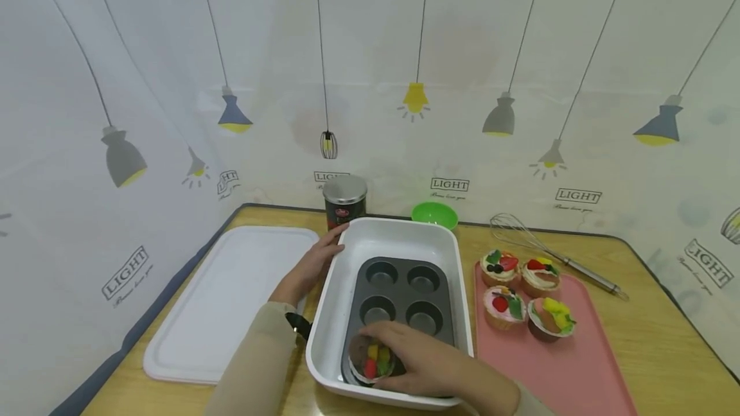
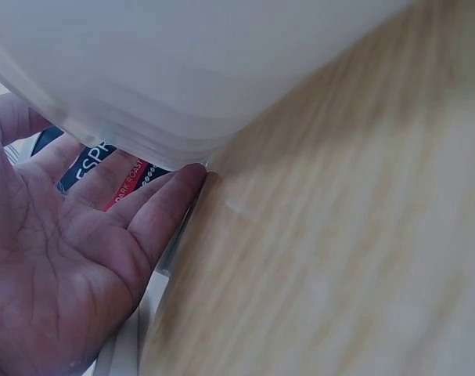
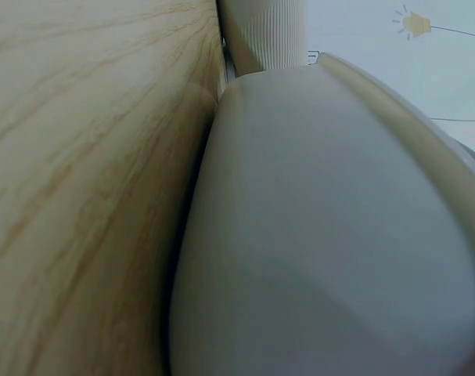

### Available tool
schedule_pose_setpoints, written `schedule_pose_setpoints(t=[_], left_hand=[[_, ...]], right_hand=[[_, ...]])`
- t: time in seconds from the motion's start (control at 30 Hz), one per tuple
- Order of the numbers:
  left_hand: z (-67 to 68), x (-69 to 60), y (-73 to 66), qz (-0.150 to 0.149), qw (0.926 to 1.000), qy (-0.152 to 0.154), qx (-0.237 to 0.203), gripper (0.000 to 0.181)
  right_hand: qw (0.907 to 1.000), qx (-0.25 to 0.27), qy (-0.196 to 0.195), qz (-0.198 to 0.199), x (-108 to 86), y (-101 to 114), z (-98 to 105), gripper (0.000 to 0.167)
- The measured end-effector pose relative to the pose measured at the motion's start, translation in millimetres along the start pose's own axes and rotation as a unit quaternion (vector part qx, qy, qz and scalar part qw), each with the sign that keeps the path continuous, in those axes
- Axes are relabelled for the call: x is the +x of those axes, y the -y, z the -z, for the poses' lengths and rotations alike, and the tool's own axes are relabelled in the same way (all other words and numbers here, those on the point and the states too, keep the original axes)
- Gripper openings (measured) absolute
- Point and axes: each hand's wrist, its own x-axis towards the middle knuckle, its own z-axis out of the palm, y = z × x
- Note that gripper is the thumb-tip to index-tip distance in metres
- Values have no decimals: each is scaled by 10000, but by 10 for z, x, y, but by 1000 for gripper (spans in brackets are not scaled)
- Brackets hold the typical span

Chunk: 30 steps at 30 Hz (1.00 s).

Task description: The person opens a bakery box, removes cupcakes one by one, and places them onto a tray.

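In the head view my right hand (image 1: 424,358) grips a cupcake (image 1: 370,359) with brown, red, yellow and green topping, over the near left cup of a dark muffin tin (image 1: 401,291). The tin lies inside a deep white rectangular pan (image 1: 399,235). Along the pan's far left side rests my left hand (image 1: 310,268), its fingers extended near the corner. The left wrist view shows the left palm (image 2: 73,251) facing up, fingertips under the white wall. Only the pan's outer wall (image 3: 315,219) and the wood show in the right wrist view; the right hand is hidden there.
Right of the pan, several decorated cupcakes (image 1: 500,308) sit on a pink tray (image 1: 555,384). Beyond it lies a whisk (image 1: 584,268). A green bowl (image 1: 435,214) and a dark can with a silver lid (image 1: 345,191) stand behind. A white board (image 1: 231,300) lies left.
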Motion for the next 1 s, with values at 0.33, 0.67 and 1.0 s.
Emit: schedule_pose_setpoints(t=[0.33, 0.67, 1.0], left_hand=[[4, -19, 17, -11, 10000, 67, -67, 55], [-14, -23, 18, -33, 10000, -39, 33, 53], [-5, -6, 23, -49, 10000, -10, 24, 52]], right_hand=[[9999, -117, 4, 70, -9, 29, -8, 62], [9998, -175, 72, -61, -20, 41, -1, 63], [9992, -389, 34, 56, -16, 56, 11, 64]])
